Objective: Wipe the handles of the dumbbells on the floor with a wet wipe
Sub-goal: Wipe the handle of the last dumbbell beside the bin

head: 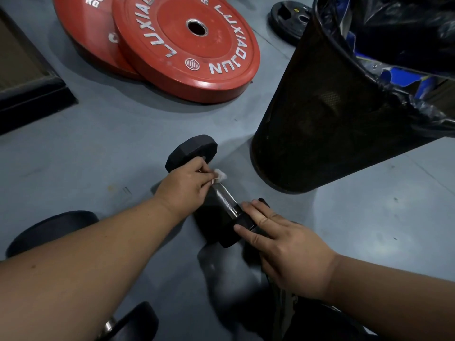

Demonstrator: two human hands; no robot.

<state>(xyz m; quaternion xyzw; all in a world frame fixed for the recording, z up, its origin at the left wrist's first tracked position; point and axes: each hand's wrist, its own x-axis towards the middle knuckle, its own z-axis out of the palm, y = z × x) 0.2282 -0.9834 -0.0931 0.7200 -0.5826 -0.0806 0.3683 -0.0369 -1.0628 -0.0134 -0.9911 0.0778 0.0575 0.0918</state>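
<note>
A black dumbbell (194,151) with a knurled steel handle (225,198) lies on the grey floor in the middle of the view. My left hand (184,185) is wrapped over the far end of the handle and pinches a crumpled white wet wipe (219,175) against it. My right hand (280,244) lies flat on the near black head (226,232) of the dumbbell, fingers spread. A second dumbbell (49,230) shows partly under my left forearm, with another black head (133,321) at the bottom edge.
A black mesh bin (320,119) lined with a black bag stands right of the dumbbell, close to it. Two red weight plates (187,45) lie overlapping at the back. A small black plate (288,18) lies behind the bin. A dark platform edge (32,99) is at left.
</note>
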